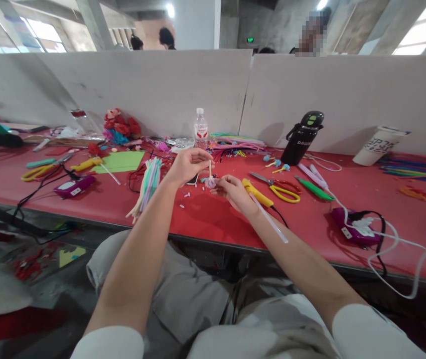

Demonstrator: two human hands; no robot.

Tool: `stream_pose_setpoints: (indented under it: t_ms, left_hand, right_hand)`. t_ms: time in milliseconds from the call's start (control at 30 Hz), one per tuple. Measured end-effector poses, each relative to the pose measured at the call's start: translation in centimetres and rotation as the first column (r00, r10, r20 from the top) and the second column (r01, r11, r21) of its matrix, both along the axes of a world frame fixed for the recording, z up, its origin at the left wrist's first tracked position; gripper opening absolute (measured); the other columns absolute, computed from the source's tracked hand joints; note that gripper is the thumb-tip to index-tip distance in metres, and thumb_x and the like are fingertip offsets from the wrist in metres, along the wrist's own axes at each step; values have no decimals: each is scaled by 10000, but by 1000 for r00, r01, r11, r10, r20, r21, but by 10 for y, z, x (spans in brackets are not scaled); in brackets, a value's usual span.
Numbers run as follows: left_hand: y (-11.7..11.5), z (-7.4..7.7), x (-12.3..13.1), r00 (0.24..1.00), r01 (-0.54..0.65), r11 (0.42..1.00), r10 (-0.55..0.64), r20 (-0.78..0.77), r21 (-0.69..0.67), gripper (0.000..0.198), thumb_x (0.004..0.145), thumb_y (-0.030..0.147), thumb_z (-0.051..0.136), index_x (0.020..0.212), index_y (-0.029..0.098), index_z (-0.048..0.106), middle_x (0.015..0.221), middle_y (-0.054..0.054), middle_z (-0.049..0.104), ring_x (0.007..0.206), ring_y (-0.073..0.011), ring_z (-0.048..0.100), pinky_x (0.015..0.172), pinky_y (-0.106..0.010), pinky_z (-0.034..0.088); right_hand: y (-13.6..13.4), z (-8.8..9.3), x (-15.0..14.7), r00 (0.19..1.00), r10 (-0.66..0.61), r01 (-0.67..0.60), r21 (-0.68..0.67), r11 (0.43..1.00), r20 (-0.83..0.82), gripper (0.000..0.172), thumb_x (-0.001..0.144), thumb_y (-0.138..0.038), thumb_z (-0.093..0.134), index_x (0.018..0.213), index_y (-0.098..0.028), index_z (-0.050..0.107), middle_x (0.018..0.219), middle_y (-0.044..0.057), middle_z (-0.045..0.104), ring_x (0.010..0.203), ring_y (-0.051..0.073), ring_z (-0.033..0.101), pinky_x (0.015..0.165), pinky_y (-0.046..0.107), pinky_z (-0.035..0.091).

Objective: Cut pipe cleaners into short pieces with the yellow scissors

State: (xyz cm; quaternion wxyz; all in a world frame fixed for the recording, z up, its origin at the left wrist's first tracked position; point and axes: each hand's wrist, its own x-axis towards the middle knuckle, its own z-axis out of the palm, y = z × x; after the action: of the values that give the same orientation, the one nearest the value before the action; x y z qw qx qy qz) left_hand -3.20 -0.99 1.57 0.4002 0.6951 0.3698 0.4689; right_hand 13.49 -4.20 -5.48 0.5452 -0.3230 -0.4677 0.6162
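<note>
My left hand (189, 166) pinches the top of a short cream pipe-cleaner stem, with a small lilac pipe-cleaner flower (210, 183) at its lower end. From the other side, my right hand (232, 191) has its fingertips closed on the flower's edge. Just right of that hand lies a yellow glue gun (256, 192), a clear glue stick (272, 223) jutting from its back past my forearm. Beside my left forearm is a bundle of cream, green and lilac pipe cleaners (149, 182). Small lilac scraps (187, 195) dot the red table below my hands.
Yellow-handled scissors (285, 192) and a green pen-like tool (314, 189) lie to the right. Behind stand a water bottle (200, 130), a black flask (301, 142) and a tilted paper cup (377, 146). Purple power blocks (351, 232) trail cables. A white partition (153, 94) borders the table.
</note>
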Motion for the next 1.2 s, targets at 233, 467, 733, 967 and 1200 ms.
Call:
stream_pose_setpoints:
  t_ms: [233, 467, 733, 967, 1200]
  left_hand:
    - [0, 0, 0, 1000, 12, 1000, -12, -16, 2, 188, 762, 275, 700, 899, 153, 659, 879, -53, 697, 818, -164, 683, 735, -337, 604]
    - [1, -1, 0, 1000, 10, 1000, -10, -28, 2, 174, 770, 268, 692, 902, 159, 662, 897, -50, 697, 826, -159, 682, 733, -321, 604]
    - [0, -1, 2, 999, 3, 1000, -3, -34, -4, 199, 763, 279, 700, 904, 144, 666, 893, -66, 699, 827, -174, 684, 719, -328, 605]
    - [1, -1, 2, 1000, 12, 1000, -12, -18, -11, 200, 758, 281, 703, 906, 149, 673, 888, -68, 691, 831, -181, 683, 715, -337, 607]
    - [1, -3, 4, 1000, 25, 999, -25, -1, -21, 214, 739, 291, 718, 893, 148, 678, 881, -71, 685, 846, -185, 673, 722, -347, 610]
  right_hand:
    - [0, 1, -2, 1000, -22, 22, -8, 1000, -3, 341, 647, -362, 782, 680, -191, 489, 737, 6, 665, 617, 116, 639, 703, 279, 548]
    - [2, -3, -2, 1000, -20, 20, -8, 1000, -6, 326, 676, -382, 750, 687, -198, 482, 735, 0, 658, 635, 129, 650, 711, 301, 552]
    - [1, -3, -4, 999, -49, 49, 20, 999, 12, 370, 637, -379, 790, 673, -193, 472, 712, -4, 645, 628, 116, 634, 713, 293, 543]
    - [0, -1, -5, 996, -78, 78, 19, 997, 43, 390, 617, -375, 789, 673, -205, 443, 648, -21, 613, 615, 127, 630, 675, 286, 537]
    - [-1, 1, -5, 992, -100, 98, 20, 995, 81, 383, 625, -358, 773, 668, -211, 421, 624, -29, 593, 610, 134, 634, 660, 293, 539]
